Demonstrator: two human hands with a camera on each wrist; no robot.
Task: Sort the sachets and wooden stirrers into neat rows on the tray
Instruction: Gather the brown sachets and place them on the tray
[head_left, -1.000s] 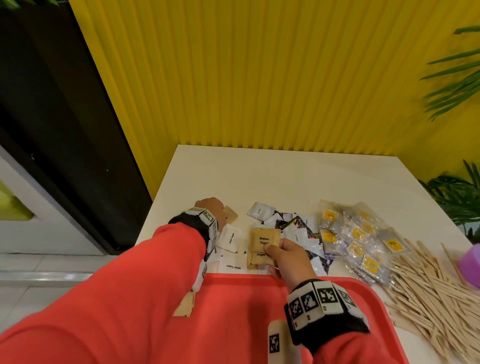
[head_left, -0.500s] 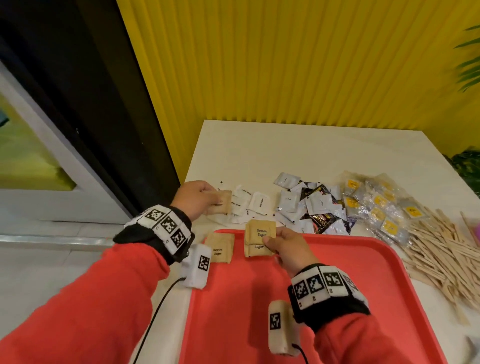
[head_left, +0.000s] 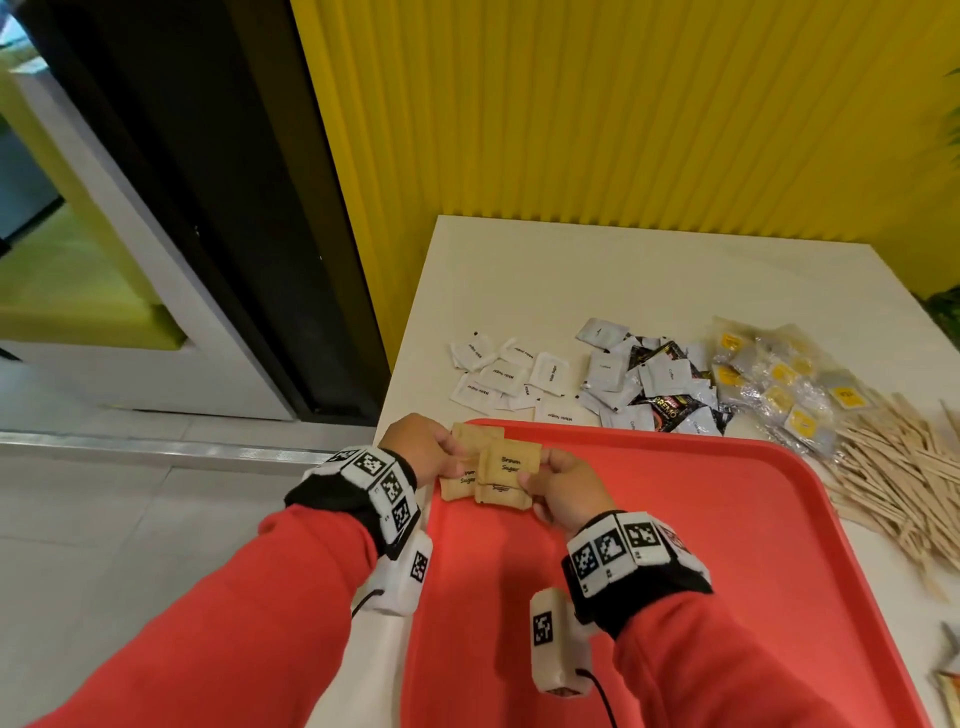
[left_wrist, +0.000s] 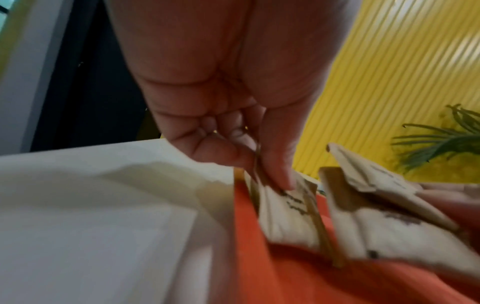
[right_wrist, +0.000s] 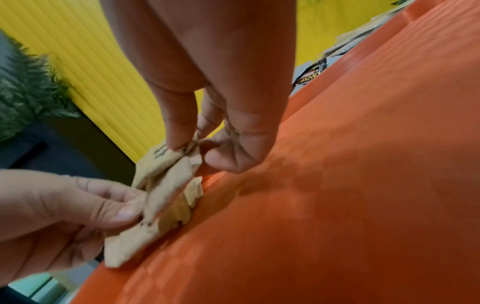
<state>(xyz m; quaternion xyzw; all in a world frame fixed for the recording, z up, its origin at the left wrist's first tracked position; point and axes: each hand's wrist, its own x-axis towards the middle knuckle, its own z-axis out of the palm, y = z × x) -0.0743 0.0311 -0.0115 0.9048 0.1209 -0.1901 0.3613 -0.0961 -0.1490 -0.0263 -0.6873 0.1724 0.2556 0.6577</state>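
Brown sugar sachets (head_left: 498, 470): both hands pinching, left hand (head_left: 423, 449), right hand (head_left: 563, 488); lay flat, edges aligned, tray (head_left: 727, 519) corner.

Sachets (head_left: 597, 384) lie behind the tray (head_left: 727, 545), stirrers (head_left: 898, 478) to its right.

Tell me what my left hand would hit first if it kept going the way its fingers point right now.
Probably the brown sugar sachets your right hand pinches: your left hand, gripping its own brown sachets, points right across the tray corner at them. Depth is unclear.
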